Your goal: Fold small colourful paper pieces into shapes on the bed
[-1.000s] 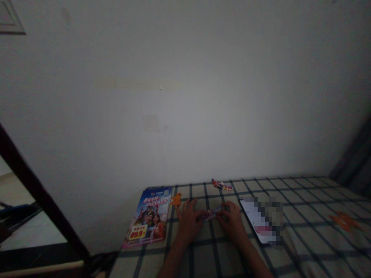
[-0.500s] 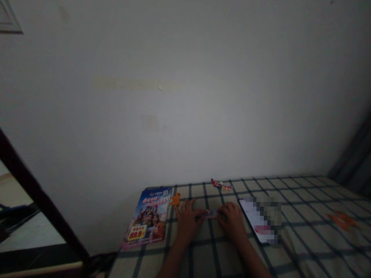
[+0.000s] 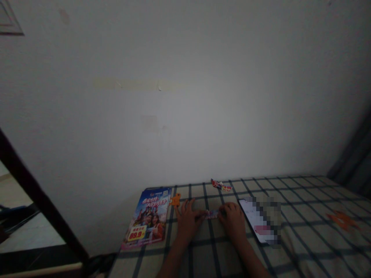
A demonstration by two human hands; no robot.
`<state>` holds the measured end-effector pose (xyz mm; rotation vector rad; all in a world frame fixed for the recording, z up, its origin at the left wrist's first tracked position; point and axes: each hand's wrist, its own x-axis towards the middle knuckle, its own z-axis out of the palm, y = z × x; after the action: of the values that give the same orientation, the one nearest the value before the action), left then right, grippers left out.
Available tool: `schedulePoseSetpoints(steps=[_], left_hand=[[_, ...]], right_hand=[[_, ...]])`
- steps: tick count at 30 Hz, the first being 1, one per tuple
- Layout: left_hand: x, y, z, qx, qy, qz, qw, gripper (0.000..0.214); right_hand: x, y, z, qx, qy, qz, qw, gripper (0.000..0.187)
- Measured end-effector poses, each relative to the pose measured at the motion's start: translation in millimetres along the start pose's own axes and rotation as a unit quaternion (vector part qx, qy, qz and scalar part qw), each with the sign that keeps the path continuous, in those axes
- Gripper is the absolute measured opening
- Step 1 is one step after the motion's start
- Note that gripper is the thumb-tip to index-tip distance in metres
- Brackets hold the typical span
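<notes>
A small wrapped candy (image 3: 211, 214) lies across the checked cloth (image 3: 298, 239), held at both ends. My left hand (image 3: 188, 223) pinches its left end, the other fingers spread on the cloth. My right hand (image 3: 233, 221) is curled over the right end, fingers closed on it. Another wrapped candy (image 3: 221, 185) lies farther back near the wall, apart from both hands.
A colourful flyer (image 3: 149, 217) lies left of my left hand, with a small orange shape (image 3: 175, 200) at its top right corner. A phone (image 3: 257, 220) lies right of my right hand. A dark bar (image 3: 37, 200) slants at the left edge. The wall rises close behind.
The hands and candy stay in nearly the same place; the candy between them has settled a little flatter on the cloth. The view has shifted slightly.
</notes>
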<state>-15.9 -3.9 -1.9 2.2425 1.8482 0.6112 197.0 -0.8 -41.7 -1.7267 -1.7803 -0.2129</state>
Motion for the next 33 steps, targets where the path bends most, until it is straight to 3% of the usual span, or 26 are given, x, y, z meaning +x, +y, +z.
schedulePoseSetpoints(steps=[18,24,33], left_hand=[[1,-3,7.2,-0.002,0.014,0.006,1.000,0.023],[1,-4,5.7,-0.005,0.002,-0.005,1.000,0.031],[0,-5,9.1,-0.015,0.031,-0.005,0.999,0.026]], right_hand=[[7,7,2,-0.071,0.002,0.029,0.997,0.011],[4,12,2,-0.017,0.005,0.005,1.000,0.018],[1,16,5,0.106,-0.005,-0.048,0.993,0.017]])
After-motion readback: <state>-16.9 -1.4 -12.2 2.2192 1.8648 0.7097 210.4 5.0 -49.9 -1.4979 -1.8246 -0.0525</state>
